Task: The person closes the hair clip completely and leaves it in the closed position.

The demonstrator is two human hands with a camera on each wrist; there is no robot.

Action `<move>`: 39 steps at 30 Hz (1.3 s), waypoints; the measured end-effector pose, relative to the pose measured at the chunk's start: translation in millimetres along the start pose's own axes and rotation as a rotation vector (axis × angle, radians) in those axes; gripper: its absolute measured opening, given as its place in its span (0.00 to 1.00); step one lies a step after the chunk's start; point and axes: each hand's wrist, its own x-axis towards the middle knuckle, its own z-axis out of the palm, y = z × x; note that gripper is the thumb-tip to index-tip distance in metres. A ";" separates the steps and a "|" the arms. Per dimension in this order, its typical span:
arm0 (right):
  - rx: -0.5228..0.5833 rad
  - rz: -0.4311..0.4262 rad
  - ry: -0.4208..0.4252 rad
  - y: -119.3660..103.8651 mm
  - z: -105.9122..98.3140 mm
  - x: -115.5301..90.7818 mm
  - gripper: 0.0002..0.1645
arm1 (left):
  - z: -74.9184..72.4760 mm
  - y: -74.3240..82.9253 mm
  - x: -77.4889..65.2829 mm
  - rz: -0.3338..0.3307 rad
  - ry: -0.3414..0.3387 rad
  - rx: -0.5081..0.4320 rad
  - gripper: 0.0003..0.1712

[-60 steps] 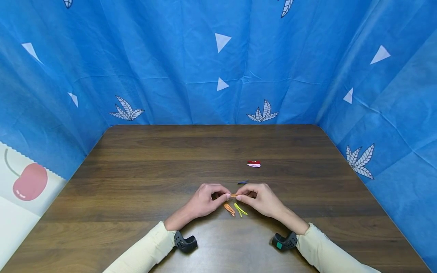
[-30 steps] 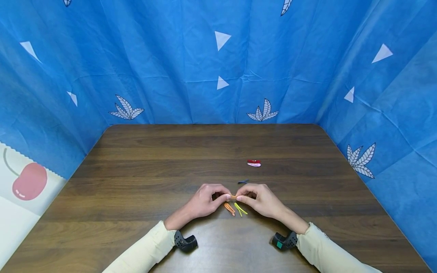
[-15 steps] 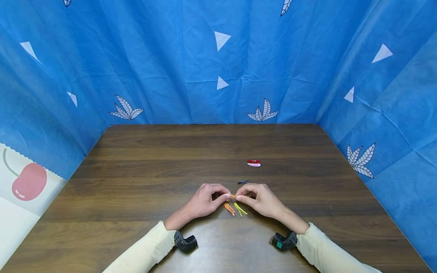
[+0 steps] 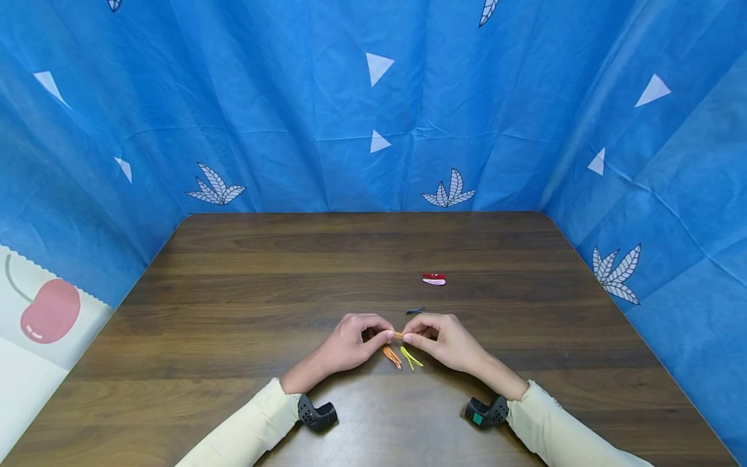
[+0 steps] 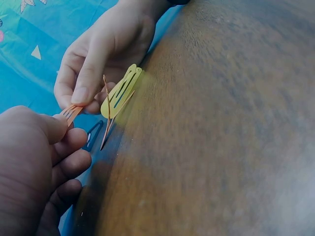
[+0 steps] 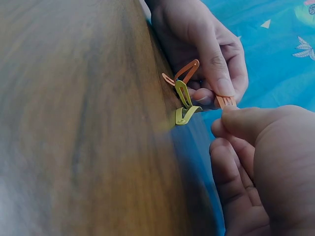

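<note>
An orange snap hair clip (image 4: 399,335) is stretched between both hands just above the table. My left hand (image 4: 357,342) pinches one end of it between thumb and forefinger, and the right hand (image 4: 448,339) pinches the other. In the left wrist view the held clip (image 5: 73,113) shows slots along its middle; the fingertips cover its ends. Below the hands, a second orange hair clip (image 4: 392,357) lies beside a yellow hair clip (image 4: 411,358), both snapped apart with their arms spread. A dark blue hair clip (image 4: 415,311) lies just beyond the fingers.
Farther back on the brown wooden table (image 4: 262,285), a red hair clip (image 4: 434,276) lies alongside a pale pink hair clip (image 4: 434,282). A blue patterned curtain (image 4: 327,110) hangs behind the table and along its sides.
Both hands stay in place with the orange hair clip between them, which shifts only very slightly. The clips on the table lie where they were.
</note>
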 end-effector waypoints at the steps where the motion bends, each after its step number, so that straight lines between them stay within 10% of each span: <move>1: 0.005 -0.001 0.001 -0.2 -0.2 0.0 0.05 | -0.2 0.3 0.2 -0.002 0.000 -0.001 0.04; 39: 0.110 0.066 0.084 -6.4 -0.4 -1.4 0.08 | 1.5 -2.8 0.5 0.053 0.030 -0.023 0.03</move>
